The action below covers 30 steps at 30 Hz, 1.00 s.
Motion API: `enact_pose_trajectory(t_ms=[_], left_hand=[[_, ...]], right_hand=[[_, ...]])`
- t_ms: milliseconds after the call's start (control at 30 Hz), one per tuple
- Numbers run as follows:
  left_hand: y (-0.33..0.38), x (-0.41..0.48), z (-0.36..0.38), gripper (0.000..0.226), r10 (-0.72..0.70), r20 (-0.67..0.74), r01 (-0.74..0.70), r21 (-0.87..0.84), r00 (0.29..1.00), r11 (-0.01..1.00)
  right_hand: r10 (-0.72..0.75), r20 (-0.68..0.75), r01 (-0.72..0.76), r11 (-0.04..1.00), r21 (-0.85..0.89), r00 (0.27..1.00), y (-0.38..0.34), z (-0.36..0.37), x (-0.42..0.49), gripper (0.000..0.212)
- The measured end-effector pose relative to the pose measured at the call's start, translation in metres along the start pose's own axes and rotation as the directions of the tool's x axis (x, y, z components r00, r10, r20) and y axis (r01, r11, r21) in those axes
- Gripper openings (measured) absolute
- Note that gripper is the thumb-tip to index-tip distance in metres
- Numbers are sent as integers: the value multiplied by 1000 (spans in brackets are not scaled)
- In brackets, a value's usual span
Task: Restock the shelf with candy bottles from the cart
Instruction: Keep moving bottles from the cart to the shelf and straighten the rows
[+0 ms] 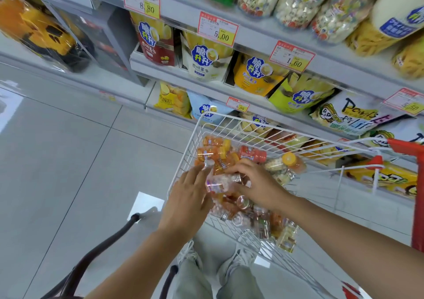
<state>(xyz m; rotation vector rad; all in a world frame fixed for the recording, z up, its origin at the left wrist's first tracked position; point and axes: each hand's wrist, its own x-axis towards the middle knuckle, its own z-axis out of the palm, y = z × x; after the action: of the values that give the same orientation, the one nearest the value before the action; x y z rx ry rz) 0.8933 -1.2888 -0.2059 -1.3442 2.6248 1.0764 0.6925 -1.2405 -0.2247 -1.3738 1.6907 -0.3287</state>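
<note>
Reaching into cart (220, 129) at centre frame with both hands: left hand (188, 197) straight-fingered, pressing the side of a clear bottle (219, 184); right hand (257, 184) curled over its capped end. More bottles (229, 154) heaped underneath. Shelf (263, 34) of bags (206, 55) across upper right.

Along the shelf (179, 14) edges, the first price tag (146, 2) reads 8.80, the second price tag (218, 31) 5.00, the third price tag (292, 56) 1.60, and the lower price tag (238, 104) 4.50. The red bag (156, 46), white bag (205, 57) and yellow bag (254, 73) each show 脆升升 over 香脆薯条. A pale bag (351, 115) reads "for Life". Labels on the candy bottles (213, 153) are too blurred to read.
</note>
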Motion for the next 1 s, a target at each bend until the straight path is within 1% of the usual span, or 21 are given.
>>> enact_pose_trajectory(t_ms=[67,133,233,300,367,400,433,500,567,700,767,867,933,1000], left_hand=[[5,6,0,60,-47,79,57,-122,996,991],[8,11,-4,61,-117,103,136,-201,988,970],[2,13,-12,42,-147,40,152,-256,988,955],[-6,11,-17,29,-208,-42,187,-292,977,938],[-12,6,-24,23,-311,-132,246,-362,941,899],[-15,4,-26,23,-357,-165,270,-396,919,878],[-18,3,-29,23,-394,-183,289,-424,900,858],[-25,0,-31,23,-435,-190,315,-452,880,835],[-31,-3,-29,24,-449,-182,325,-468,875,822],[-39,-7,-25,23,-464,-173,318,-524,869,790],[-43,-9,-23,23,-475,-165,323,-542,864,776],[-48,-13,-22,24,-473,-172,320,-538,864,780],[-50,-14,-22,24,-473,-171,321,-537,864,780],[-50,-16,-24,24,-474,-164,326,-534,865,780]], right_hand=[[-44,-43,50,990,129,998,-14,-9,3,32],[-54,-60,68,965,251,997,-25,-14,5,31],[-39,-64,62,914,402,997,-36,-17,9,28],[7,-105,38,907,419,994,-38,-15,17,24],[68,-140,-21,950,311,988,-32,-7,32,24],[93,-129,-62,971,233,987,-27,-1,40,26],[115,-94,-101,985,142,989,-21,6,49,30],[160,17,-158,985,-63,987,-11,22,63,43],[201,88,-176,956,-233,976,-7,37,74,52],[214,45,-163,848,-505,976,-10,57,86,57],[193,13,-154,816,-557,981,-10,63,87,56],[148,-37,-144,827,-544,988,-8,68,87,45],[124,-58,-137,860,-491,991,-7,69,85,34],[107,-64,-124,909,-398,992,-7,66,82,21]])
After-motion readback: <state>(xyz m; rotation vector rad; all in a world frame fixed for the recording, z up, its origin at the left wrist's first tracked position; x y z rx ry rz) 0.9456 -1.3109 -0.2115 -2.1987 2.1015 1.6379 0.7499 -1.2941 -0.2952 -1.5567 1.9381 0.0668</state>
